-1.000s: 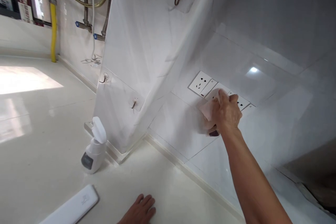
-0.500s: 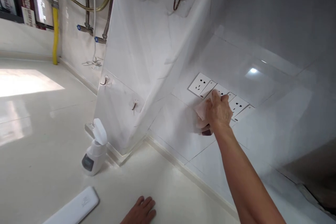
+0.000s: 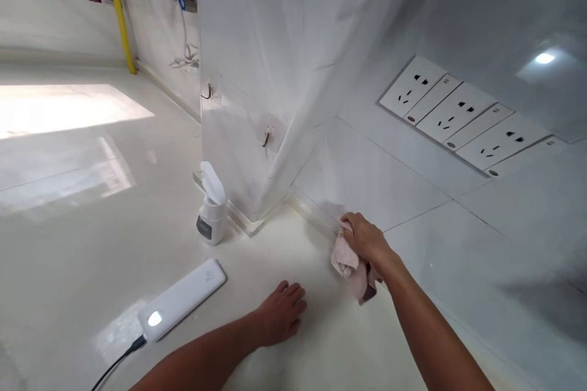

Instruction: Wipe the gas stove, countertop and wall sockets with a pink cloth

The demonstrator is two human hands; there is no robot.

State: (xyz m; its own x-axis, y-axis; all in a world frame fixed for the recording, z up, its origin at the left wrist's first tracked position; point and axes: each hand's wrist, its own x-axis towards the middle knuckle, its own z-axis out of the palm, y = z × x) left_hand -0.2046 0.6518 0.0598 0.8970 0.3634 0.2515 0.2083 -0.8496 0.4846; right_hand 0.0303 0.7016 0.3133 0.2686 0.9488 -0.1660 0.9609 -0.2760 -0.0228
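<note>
My right hand (image 3: 364,238) is closed around a crumpled pale pink cloth (image 3: 349,264). It holds the cloth low, where the white countertop (image 3: 82,208) meets the tiled wall (image 3: 413,195). My left hand (image 3: 280,311) rests palm down on the countertop, fingers loosely spread and empty. A row of white wall sockets (image 3: 463,115) is up and to the right of my right hand, uncovered.
A small white pump bottle (image 3: 211,212) stands at the foot of a white wall corner (image 3: 257,104). A flat white device (image 3: 182,299) with a lit spot and a dark cable lies left of my left hand. Hooks, pipes and a yellow tube (image 3: 117,9) are at the far left.
My right hand came down from the sockets with the cloth to the base of the wall. The view dropped and shifted, so my left forearm and the device's cable now show.
</note>
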